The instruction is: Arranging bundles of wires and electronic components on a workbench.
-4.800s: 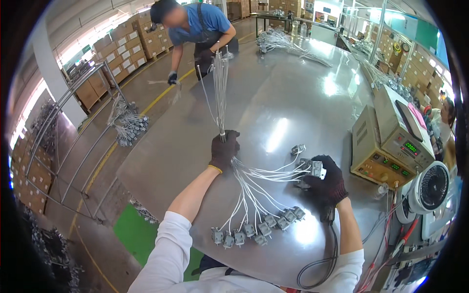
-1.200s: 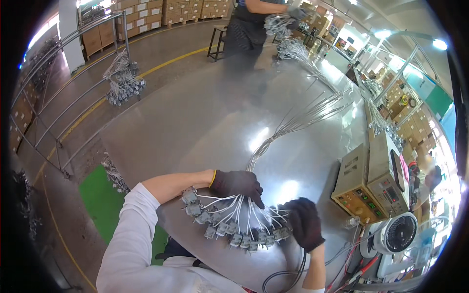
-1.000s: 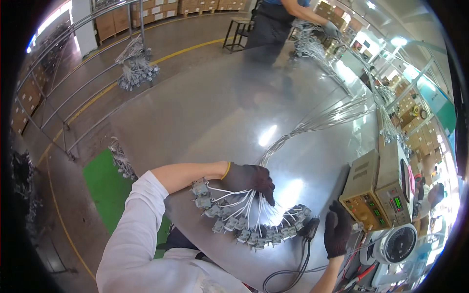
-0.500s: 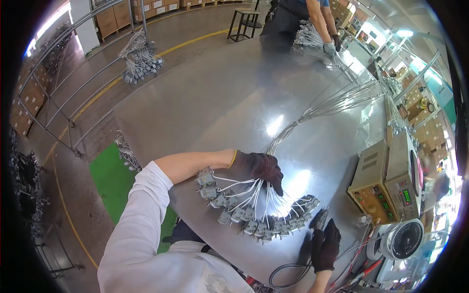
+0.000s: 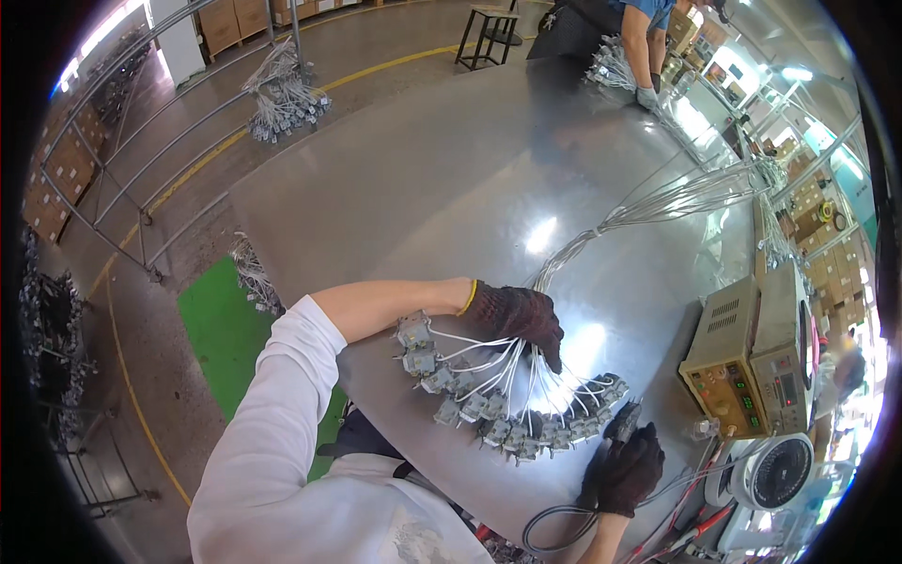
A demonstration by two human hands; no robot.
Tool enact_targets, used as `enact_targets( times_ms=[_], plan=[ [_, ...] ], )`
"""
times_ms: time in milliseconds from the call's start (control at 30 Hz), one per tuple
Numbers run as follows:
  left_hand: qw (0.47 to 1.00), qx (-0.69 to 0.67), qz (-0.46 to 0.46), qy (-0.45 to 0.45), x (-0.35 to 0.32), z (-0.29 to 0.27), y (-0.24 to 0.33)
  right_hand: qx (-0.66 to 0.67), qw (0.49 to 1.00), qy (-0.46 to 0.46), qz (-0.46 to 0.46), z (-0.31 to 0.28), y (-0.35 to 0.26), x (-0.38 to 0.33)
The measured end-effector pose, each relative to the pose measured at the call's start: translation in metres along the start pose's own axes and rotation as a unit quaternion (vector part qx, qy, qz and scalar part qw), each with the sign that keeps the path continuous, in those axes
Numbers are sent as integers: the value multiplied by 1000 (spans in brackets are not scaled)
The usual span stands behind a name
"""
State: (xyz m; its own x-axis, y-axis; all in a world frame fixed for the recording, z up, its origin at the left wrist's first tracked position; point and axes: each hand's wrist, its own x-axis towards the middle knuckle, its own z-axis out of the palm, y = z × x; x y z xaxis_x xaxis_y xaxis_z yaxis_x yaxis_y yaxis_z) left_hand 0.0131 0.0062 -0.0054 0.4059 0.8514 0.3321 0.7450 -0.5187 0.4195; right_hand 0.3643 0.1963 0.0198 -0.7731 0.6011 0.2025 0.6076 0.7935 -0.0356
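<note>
My left hand (image 5: 519,318), in a dark glove with a yellow cuff, is closed around a bundle of white cables (image 5: 562,261) above the metal table. From below its fingers the cables fan out to several grey square connectors (image 5: 512,434), set in an arc along the near side. My right hand (image 5: 631,475), gloved too, is curled around a dark plug (image 5: 623,422) at the right end of that arc. A grey lead (image 5: 554,512) loops beside its wrist. Whether the plug touches the last connector I cannot tell.
Two box-shaped electrical testers (image 5: 725,371) and a small round fan (image 5: 783,470) stand at the right. Red-handled pliers (image 5: 700,526) lie near them. Across the table (image 5: 395,188) a co-worker's gloved hand (image 5: 646,97) rests by another cable bundle (image 5: 611,66). A metal rail rack (image 5: 141,221) is at left.
The whole view has shifted, so most things sit farther right. My right hand's fingers have closed in around the plug. The green display on the right-hand tester has changed; a red light shows there.
</note>
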Motion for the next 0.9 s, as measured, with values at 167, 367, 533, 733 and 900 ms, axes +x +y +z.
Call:
enact_targets(
  times_ms=[167, 367, 533, 733, 900],
  plan=[
    [1000, 14, -10, -6, 4, 0, 0, 76, 994, 36, -77, -15, -24, 9],
    [1000, 10, -4, 19, 1, 1, 0, -48, 994, -94, -16, -18, -50, 5],
    [999, 18, 2, 29, 0, 1, 1, -43, 996, 51, -58, 3, -49, -3],
    [997, 22, 33, 74, -2, 5, -2, 26, 991, 124, -44, 9, -43, -22],
    [998, 47, -38, -8, -3, 17, -13, 63, 969, 180, -160, 7, -25, -32]
  ],
)
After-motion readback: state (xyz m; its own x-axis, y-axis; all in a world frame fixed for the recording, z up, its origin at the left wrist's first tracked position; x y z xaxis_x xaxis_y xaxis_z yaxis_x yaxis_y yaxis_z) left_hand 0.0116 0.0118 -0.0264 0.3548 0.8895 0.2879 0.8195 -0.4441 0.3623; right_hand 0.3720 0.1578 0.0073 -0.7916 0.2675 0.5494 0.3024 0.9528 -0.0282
